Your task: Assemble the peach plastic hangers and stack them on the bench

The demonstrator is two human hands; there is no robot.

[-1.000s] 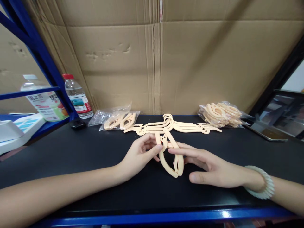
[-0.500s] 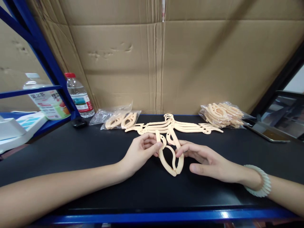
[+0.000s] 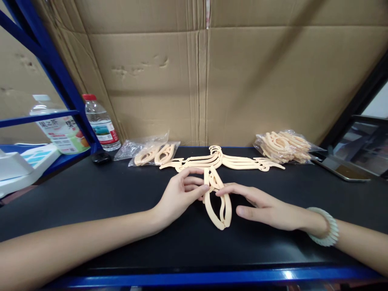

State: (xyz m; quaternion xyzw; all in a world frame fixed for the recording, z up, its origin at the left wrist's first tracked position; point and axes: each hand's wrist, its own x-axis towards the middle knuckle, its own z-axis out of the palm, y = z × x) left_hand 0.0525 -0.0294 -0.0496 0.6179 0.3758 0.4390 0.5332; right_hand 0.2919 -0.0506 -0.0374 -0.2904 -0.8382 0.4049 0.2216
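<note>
A folded cream plastic hanger (image 3: 218,204) lies on the black shelf top (image 3: 121,202) in front of me, its two arms pressed together into a narrow loop. My left hand (image 3: 181,195) pinches its upper left side between thumb and fingers. My right hand (image 3: 263,206), with a pale bead bracelet (image 3: 324,228) on the wrist, holds the upper right side with its fingertips. Just behind the hands lies a flat stack of unfolded cream hangers (image 3: 220,161).
A clear bag with folded hangers (image 3: 154,152) lies at the back left, a fuller bag of hangers (image 3: 283,146) at the back right. Two bottles (image 3: 101,123) stand by the blue rack post (image 3: 57,81). Cardboard (image 3: 206,72) walls the back. A tablet (image 3: 342,167) lies far right.
The hanger's two arms, spread apart half a second ago, are now pressed together into a narrower loop. Both hands stayed on it and shifted only slightly.
</note>
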